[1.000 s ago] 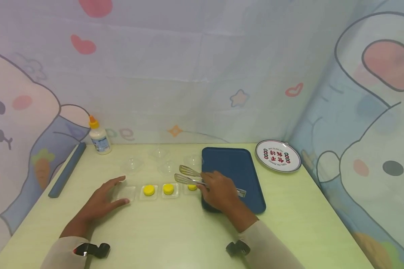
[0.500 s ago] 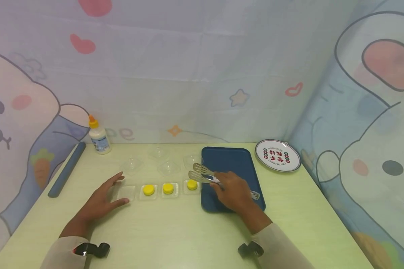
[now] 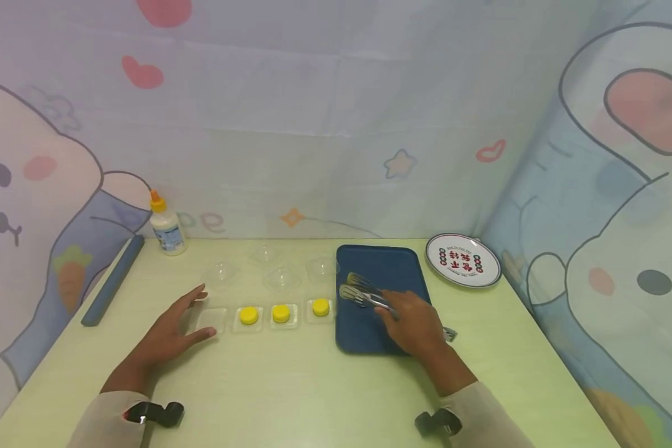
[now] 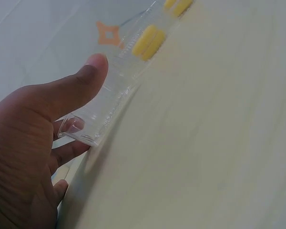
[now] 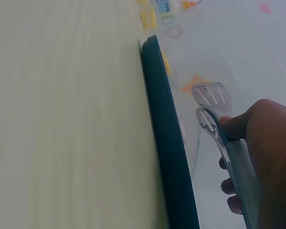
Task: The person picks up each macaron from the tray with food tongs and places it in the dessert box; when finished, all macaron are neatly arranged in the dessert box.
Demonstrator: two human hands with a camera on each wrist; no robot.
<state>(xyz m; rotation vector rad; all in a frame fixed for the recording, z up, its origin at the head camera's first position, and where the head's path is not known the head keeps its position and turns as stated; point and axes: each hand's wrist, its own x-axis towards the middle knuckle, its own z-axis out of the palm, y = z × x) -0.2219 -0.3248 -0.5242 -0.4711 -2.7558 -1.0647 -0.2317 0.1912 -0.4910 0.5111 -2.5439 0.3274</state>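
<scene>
My right hand [image 3: 417,323] grips metal slotted tongs [image 3: 364,295] above the dark blue tray [image 3: 353,339]; the tips are parted, with nothing seen between them. Three yellow macarons, among them the left one [image 3: 249,315], the middle one [image 3: 280,313] and the right one [image 3: 321,307], each sit on a small clear plastic base in a row left of the tray. At the row's left end is a bare clear base [image 3: 211,319]. Around it my left hand [image 3: 165,330] lies with thumb and fingers spread; the left wrist view shows the thumb [image 4: 81,86] alongside. Contact cannot be told.
Several clear domed lids [image 3: 282,278] stand behind the row. A glue bottle [image 3: 169,230] and a grey-blue bar [image 3: 114,280] are at the back left. At the back right lies a white printed plate [image 3: 463,260]. Printed cloth hangs behind the table.
My right hand has moved right with the tongs, from over the rightmost macaron to over the tray. That macaron is now in full view. The left hand stays about where it was.
</scene>
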